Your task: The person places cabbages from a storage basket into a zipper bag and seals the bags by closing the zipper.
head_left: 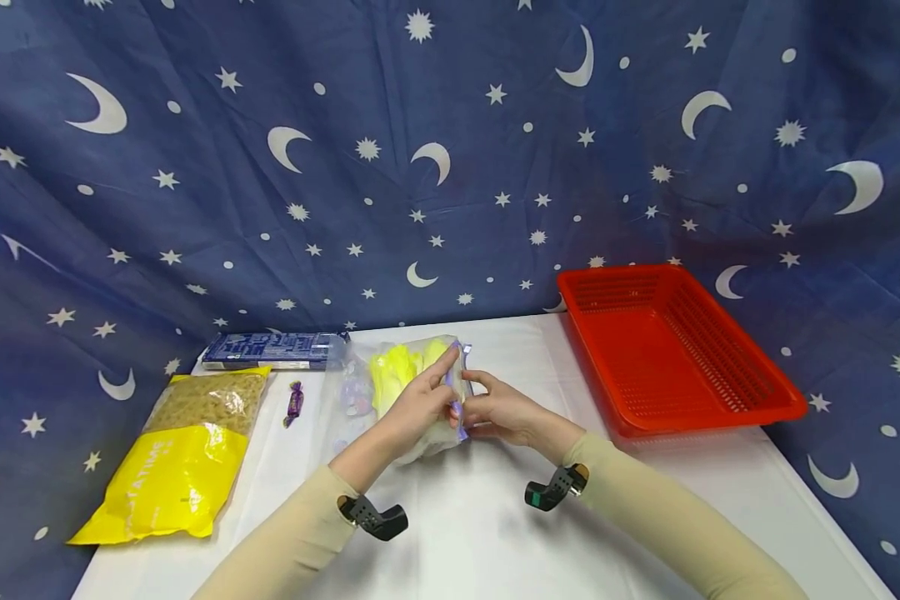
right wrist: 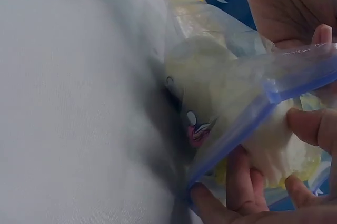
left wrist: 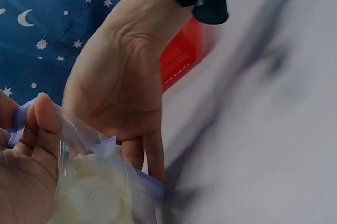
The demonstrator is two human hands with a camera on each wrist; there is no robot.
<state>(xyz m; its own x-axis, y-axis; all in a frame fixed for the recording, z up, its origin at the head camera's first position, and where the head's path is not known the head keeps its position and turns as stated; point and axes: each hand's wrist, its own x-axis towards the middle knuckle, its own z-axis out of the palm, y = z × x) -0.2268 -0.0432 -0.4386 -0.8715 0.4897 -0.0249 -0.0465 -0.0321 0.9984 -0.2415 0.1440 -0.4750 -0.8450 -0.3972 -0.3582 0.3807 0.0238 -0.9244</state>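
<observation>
A clear zip bag [head_left: 427, 446] with a blue-violet closure strip lies on its side on the table. Inside is a pale, leafy thing like a Chinese cabbage [head_left: 392, 377], yellow at the top, its whitish round base [left wrist: 95, 200] facing the bag's mouth. My left hand [head_left: 418, 406] pinches the mouth's edge, forefinger stretched along the strip. At the opposite side of the mouth, my right hand [head_left: 504, 408] curls its fingers round the blue rim [right wrist: 237, 139]; some fingertips [right wrist: 241, 179] lie near the pale base. Partly hidden is what those fingertips touch.
To the left lie a yellow pasta bag [head_left: 183, 467], a purple-wrapped candy [head_left: 294, 404] and a flat blue box [head_left: 270, 347] along the back. A red plastic basket [head_left: 648, 358] stands at the right. Behind the table [head_left: 465, 533] hangs a star-patterned curtain [head_left: 480, 217].
</observation>
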